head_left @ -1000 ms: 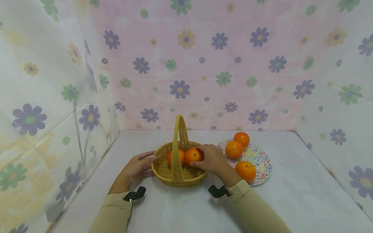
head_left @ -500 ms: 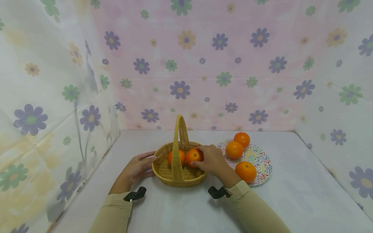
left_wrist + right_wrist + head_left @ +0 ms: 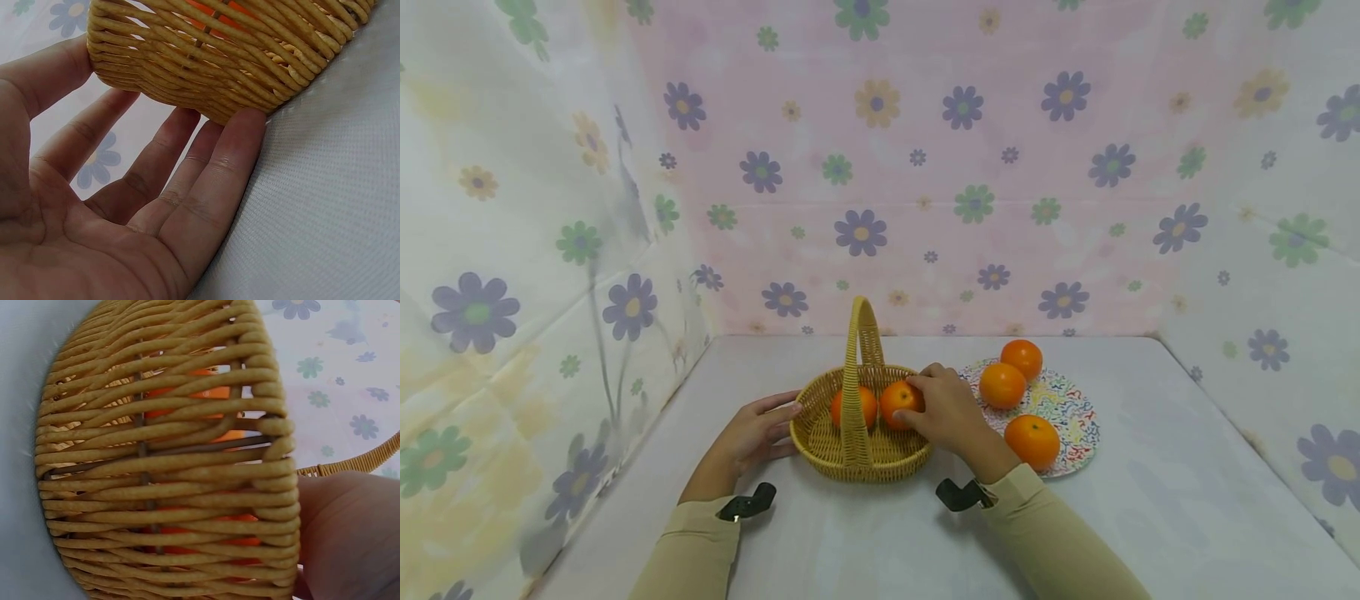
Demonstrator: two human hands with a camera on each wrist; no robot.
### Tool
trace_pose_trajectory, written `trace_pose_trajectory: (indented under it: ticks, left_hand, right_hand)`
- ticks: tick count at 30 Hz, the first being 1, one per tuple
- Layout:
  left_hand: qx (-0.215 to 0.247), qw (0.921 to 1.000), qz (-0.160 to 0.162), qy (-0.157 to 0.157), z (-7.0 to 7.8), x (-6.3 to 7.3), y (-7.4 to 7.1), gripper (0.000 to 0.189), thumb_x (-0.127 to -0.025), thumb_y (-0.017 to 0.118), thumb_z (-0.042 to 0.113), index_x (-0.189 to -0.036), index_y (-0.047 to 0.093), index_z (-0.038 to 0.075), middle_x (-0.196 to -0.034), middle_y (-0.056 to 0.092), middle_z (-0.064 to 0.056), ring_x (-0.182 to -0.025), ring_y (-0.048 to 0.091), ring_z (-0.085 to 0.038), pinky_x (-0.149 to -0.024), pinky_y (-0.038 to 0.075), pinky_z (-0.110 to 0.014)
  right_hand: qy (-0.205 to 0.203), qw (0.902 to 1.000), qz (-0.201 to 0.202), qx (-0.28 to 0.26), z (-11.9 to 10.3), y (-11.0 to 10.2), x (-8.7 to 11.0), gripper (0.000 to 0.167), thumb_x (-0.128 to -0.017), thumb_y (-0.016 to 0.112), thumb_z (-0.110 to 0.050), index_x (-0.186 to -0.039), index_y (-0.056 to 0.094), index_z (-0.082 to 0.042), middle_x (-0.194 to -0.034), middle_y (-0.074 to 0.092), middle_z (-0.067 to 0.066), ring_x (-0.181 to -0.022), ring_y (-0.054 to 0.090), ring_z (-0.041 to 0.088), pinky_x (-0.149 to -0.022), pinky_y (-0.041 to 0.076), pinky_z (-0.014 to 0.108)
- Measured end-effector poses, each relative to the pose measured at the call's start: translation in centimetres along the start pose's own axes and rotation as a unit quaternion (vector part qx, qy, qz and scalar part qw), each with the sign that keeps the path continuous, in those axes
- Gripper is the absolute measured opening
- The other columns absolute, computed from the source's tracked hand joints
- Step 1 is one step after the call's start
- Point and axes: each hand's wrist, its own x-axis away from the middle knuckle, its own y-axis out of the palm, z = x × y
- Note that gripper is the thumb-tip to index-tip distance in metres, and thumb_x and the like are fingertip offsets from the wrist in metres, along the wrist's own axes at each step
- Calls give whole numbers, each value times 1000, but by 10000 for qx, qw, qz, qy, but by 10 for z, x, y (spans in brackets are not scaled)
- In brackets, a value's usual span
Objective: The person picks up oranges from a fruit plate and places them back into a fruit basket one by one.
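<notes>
A yellow wicker basket (image 3: 861, 471) with a tall arched handle stands on the table, holding two oranges. The left orange (image 3: 867, 407) is partly behind the handle. On the right orange (image 3: 898, 402), my right hand (image 3: 951, 412) keeps its thumb and index finger curved round the near right side. In the right wrist view the basket wall (image 3: 169, 469) hides the fingertips, and orange shows through the weave. My left hand (image 3: 758, 435) touches the basket's left end with fairly straight fingers; in the left wrist view the fingertips (image 3: 240, 128) rest against the woven side (image 3: 206, 69).
Right of the basket lies a round plate (image 3: 1075, 417) with a colourful speckled pattern. It bears a back orange (image 3: 1022, 358), a middle orange (image 3: 1002, 385) and a front orange (image 3: 1032, 442). Flowered cloth walls (image 3: 925, 208) enclose the white table (image 3: 865, 542).
The thumb and fingers of my right hand have shifted up slightly at the right orange. My left hand and the basket stay in place.
</notes>
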Motion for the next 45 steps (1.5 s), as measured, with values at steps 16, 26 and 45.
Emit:
trace_pose_trajectory:
  ticks: [16,26,45]
  left_hand:
    - [27,10000,-7,53,-2,-2,-1,62,-93,79,33,-148,57,16,-144,63,-11,-117,71,-26,-92,60,-54]
    - [52,10000,-4,64,-2,-2,-1,61,-94,78,32,-148,57,15,-145,63,-12,-117,71,-26,-92,60,-54]
    - [124,9997,-174,106,-4,-1,-4,66,-91,80,35,-149,56,15,-143,64,-10,-118,70,-27,-94,60,-54]
  right_hand:
    - [182,9998,43,6,-4,-9,-2,41,-90,81,-40,-124,77,-17,-120,71,5,-107,63,27,-92,56,44]
    - [135,9999,59,-7,-4,-15,-2,36,-91,80,-36,-121,78,-16,-115,72,4,-104,63,26,-92,55,44]
    - [299,9996,20,7,3,-35,8,42,-90,80,-37,-124,76,-13,-123,70,6,-114,62,30,-99,56,48]
